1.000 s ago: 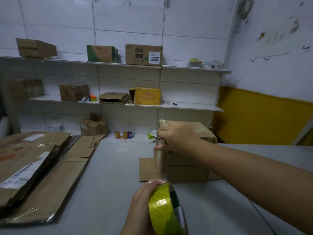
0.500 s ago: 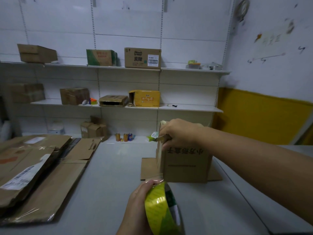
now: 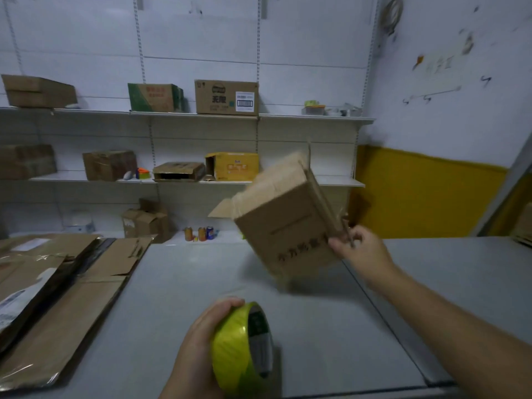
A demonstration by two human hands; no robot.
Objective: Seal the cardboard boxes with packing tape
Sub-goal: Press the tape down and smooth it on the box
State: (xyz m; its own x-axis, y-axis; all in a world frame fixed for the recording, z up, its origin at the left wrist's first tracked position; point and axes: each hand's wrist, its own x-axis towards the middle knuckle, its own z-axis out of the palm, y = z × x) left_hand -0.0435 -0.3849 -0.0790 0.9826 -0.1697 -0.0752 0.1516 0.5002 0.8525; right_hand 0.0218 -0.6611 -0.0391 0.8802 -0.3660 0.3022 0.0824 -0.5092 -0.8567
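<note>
The right grip pinches a flap of the cardboard box, held tilted in the air over the counter; the left grip wraps the yellow-green tape roll nearer the person. Best to set the box flat, seam up, before taping. Its printed characters are blurred; a shelf carton carries a barcode label.

The right hand grips the tilted cardboard box above the table. The left hand holds the yellow tape roll.

White wall, shelves, grey table
</note>
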